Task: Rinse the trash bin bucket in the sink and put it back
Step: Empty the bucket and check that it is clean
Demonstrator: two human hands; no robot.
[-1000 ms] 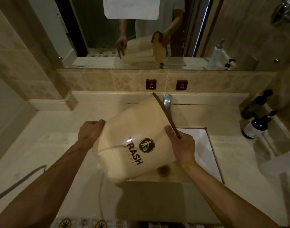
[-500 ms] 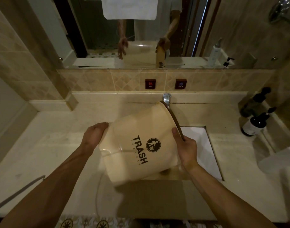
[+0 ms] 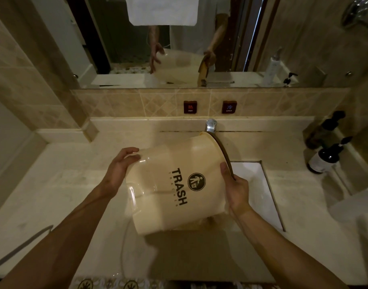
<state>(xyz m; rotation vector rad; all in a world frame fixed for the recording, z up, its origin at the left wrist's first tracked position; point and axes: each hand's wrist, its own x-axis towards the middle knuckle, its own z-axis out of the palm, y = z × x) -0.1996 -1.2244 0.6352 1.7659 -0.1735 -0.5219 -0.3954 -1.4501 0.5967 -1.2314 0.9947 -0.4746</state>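
Observation:
A cream plastic trash bin bucket [image 3: 170,180] with a black "TRASH" print lies tipped on its side over the white sink [image 3: 256,188], its dark-rimmed mouth turned right toward the chrome faucet [image 3: 211,125]. My left hand [image 3: 120,165] cups the bucket's base at the left. At the mouth, my right hand [image 3: 235,188] grips the rim, fingers curled over the edge. The bucket hides most of the sink basin.
Two dark pump bottles [image 3: 325,155] stand at the counter's right. Red hot and cold tags [image 3: 190,107] sit on the tiled backsplash under a mirror [image 3: 178,49]. A grey cord [image 3: 22,245] lies on the beige counter at the left.
The bucket has tipped lower and shifted slightly right and back, its rim now under the faucet. My left hand slid from the side to the base.

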